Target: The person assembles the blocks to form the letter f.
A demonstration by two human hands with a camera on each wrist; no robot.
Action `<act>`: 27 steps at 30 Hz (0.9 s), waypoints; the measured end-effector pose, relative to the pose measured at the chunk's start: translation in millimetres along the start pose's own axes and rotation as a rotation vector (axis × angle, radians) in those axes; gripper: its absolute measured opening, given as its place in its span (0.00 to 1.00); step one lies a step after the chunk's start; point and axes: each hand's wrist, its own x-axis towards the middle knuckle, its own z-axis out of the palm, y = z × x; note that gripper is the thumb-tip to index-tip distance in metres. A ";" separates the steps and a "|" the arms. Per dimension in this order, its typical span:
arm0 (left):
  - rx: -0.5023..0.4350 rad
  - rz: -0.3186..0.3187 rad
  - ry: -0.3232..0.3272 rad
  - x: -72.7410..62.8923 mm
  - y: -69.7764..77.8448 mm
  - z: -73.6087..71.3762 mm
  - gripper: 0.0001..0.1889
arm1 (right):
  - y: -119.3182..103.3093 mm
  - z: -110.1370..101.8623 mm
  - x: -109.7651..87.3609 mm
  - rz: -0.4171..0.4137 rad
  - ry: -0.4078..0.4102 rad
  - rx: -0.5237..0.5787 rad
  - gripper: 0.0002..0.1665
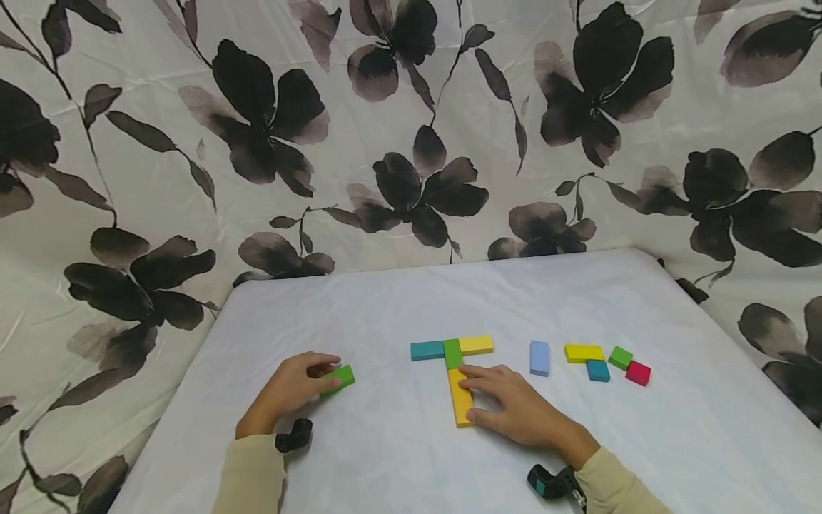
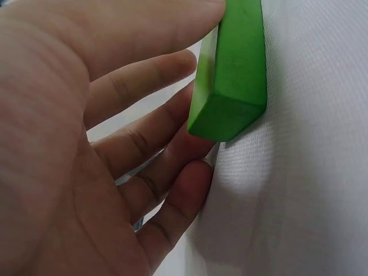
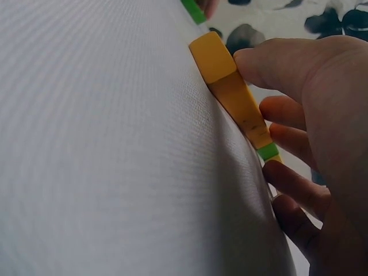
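My left hand [image 1: 289, 387] pinches a green block [image 1: 344, 376] at the left of the white table; in the left wrist view the block [image 2: 238, 63] lies between thumb and fingers, close to the cloth. Right of it, a long orange block [image 1: 459, 400] joins a green block [image 1: 452, 353], with a teal block [image 1: 427, 350] and a yellow block [image 1: 477, 345] on either side, in a T shape. My right hand [image 1: 514, 407] touches the orange block's right edge with thumb and fingertips. From the right wrist view, its fingers lie loosely along the orange block [image 3: 238, 103].
On the right of the table lie a light blue block [image 1: 539, 358], a yellow block [image 1: 584, 352], a blue block [image 1: 598, 370], a green block [image 1: 620, 358] and a red block [image 1: 638, 373]. A floral curtain [image 1: 449, 93] hangs behind the table [image 1: 385, 457].
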 end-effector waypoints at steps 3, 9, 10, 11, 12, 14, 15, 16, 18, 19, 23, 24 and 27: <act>0.006 0.011 0.004 2.1 0.7 -1.4 0.22 | -0.2 -1.2 1.2 0.000 0.006 -0.005 0.32; 0.041 0.002 -0.004 0.2 -0.4 0.0 0.20 | -1.3 1.0 -0.7 0.006 -0.001 0.027 0.32; 0.045 -0.003 -0.005 -0.7 -1.0 0.9 0.20 | -1.3 1.5 -1.2 0.006 -0.004 0.027 0.32; 0.048 -0.005 -0.004 -1.1 -1.5 1.6 0.19 | -1.4 1.7 -1.4 0.005 -0.007 0.023 0.32; 0.047 -0.007 -0.004 -1.4 -1.6 2.1 0.19 | -1.5 1.8 -1.6 0.003 -0.008 0.020 0.32; 0.054 -0.005 -0.001 -0.9 -1.5 2.8 0.18 | -1.7 1.2 -1.4 0.004 -0.008 0.015 0.32; 0.057 -0.004 0.000 -0.3 -1.2 3.0 0.18 | -1.9 0.7 -1.2 0.003 -0.006 0.013 0.32; 0.061 -0.004 0.001 0.2 -0.5 3.0 0.18 | -2.0 0.3 -1.1 0.004 -0.005 0.011 0.32; 0.072 -0.007 0.000 0.7 0.8 3.1 0.18 | -2.2 -0.2 -0.6 0.004 -0.003 0.011 0.32; 0.080 -0.010 -0.002 0.7 1.3 3.1 0.17 | -2.3 -0.3 -0.3 0.003 -0.004 0.013 0.32; 0.096 -0.025 -0.015 0.1 2.6 3.7 0.17 | -2.2 0.3 0.2 -0.007 -0.007 0.011 0.32; 0.102 -0.024 -0.017 0.0 2.9 3.8 0.17 | -2.2 0.6 0.3 -0.009 -0.006 0.011 0.32; 0.113 -0.012 -0.018 -0.3 3.3 4.0 0.17 | -1.8 1.5 0.2 -0.012 -0.001 0.011 0.32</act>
